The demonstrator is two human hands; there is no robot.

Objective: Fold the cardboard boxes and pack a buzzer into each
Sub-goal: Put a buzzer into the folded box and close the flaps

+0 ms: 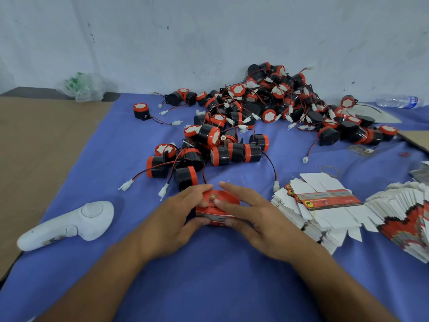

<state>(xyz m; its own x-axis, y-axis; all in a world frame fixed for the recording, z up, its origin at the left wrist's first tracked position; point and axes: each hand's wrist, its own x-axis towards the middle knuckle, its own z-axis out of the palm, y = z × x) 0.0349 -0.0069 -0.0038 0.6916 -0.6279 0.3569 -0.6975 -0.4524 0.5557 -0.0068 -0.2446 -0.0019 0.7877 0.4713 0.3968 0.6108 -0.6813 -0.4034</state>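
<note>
Both hands [176,214] [250,219] clasp one red box [217,206] — contents hidden.

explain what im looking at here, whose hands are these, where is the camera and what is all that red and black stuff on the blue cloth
There is no machine here. One picture comes from a camera worn on a person's head, looking forward and down, so the two bare arms belong to that person. The left hand and right hand together hold a small red cardboard box between them; whether it holds anything cannot be seen. Beyond them on the blue cloth lies a heap of buzzers, round black parts with red caps and thin wires ending in white plugs. At the right are stacks of flat unfolded boxes. At the left lies a white handheld controller. By the wall are a crumpled plastic bag and a water bottle.
</note>
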